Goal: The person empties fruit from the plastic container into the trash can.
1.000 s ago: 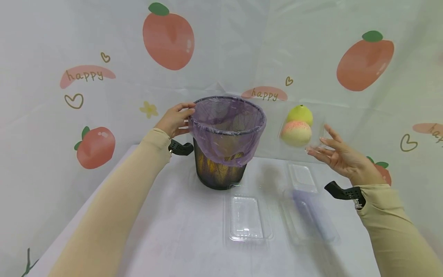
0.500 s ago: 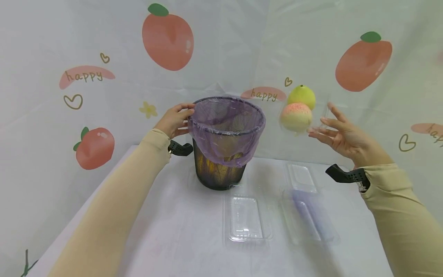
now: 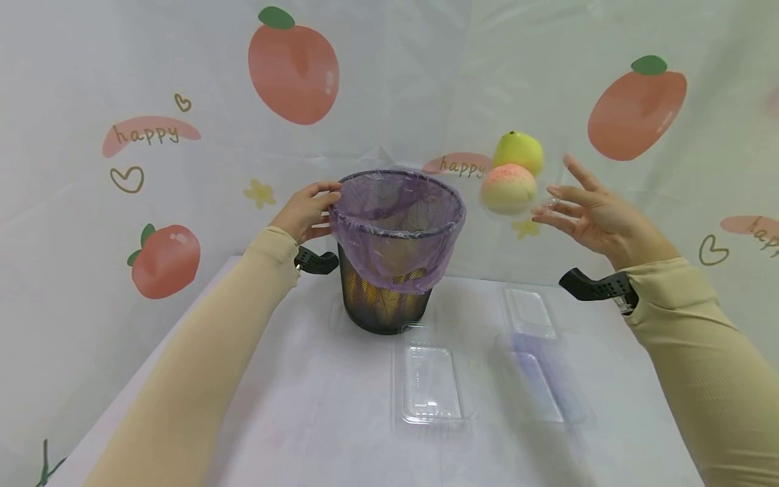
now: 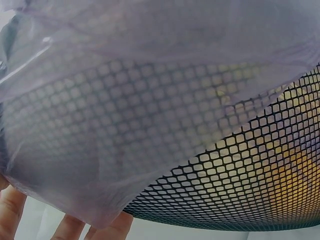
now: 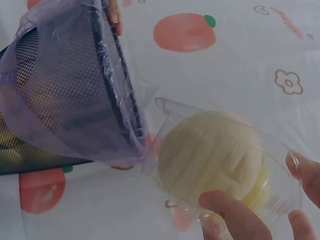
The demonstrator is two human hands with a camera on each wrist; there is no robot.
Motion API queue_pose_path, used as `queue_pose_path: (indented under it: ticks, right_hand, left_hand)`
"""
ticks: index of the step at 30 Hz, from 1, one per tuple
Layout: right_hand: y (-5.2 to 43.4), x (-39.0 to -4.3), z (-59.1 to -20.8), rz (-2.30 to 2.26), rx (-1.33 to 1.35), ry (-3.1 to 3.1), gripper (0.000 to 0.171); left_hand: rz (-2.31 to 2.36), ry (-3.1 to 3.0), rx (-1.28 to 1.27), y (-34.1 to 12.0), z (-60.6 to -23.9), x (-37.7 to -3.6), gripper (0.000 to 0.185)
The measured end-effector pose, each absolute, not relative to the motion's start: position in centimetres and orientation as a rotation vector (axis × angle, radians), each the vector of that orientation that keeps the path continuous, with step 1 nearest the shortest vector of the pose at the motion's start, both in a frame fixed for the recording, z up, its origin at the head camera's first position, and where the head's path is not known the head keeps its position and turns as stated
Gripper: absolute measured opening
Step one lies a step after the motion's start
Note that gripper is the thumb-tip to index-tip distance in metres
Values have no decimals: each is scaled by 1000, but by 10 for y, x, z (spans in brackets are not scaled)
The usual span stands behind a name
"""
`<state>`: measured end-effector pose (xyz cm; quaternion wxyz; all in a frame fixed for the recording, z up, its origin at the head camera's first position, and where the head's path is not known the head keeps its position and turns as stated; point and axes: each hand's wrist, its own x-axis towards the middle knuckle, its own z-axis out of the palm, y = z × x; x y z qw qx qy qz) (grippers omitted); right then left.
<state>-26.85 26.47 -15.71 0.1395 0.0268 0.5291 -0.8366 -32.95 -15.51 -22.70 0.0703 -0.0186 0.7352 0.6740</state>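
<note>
A black mesh wastebasket (image 3: 383, 304) stands on the table, lined with a purple plastic bag (image 3: 395, 260) folded over its rim. My left hand (image 3: 307, 211) grips the rim at the left side, bag included. Up in the air to the right, my right hand (image 3: 593, 213) holds a clear plastic tray (image 5: 159, 131) by its edge. In it lie a pinkish peach (image 3: 508, 188) and a yellow-green round fruit (image 3: 518, 153), side by side. The head view shows the tray only faintly; the right wrist view shows its ribbed base from below. Something yellow shows through the mesh of the basket.
Clear plastic trays lie on the white table: one (image 3: 431, 385) in front of the basket, another (image 3: 529, 312) at the back right. A blurred purple patch (image 3: 541, 372) lies to their right. Behind hangs a white fruit-print curtain (image 3: 389, 81).
My right hand has risen with the tray and both fruits, and over the last half second has shifted slightly left toward the basket. The left hand stays on the rim.
</note>
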Motion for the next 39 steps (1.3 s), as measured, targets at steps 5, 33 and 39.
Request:
queue_pose_path:
  ticks: [5, 33, 39]
  right_hand:
    - [252, -269, -148, -2374, 73, 1614, 75]
    - [206, -274, -123, -2163, -20, 2043, 78]
    - [196, -274, -121, -2149, -39, 2074, 80]
  left_hand:
    - [2026, 2212, -56, -156, -226, -328, 43]
    - [2037, 2203, -39, -155, -228, -330, 42]
    - [2025, 2217, -50, -155, -227, -329, 43]
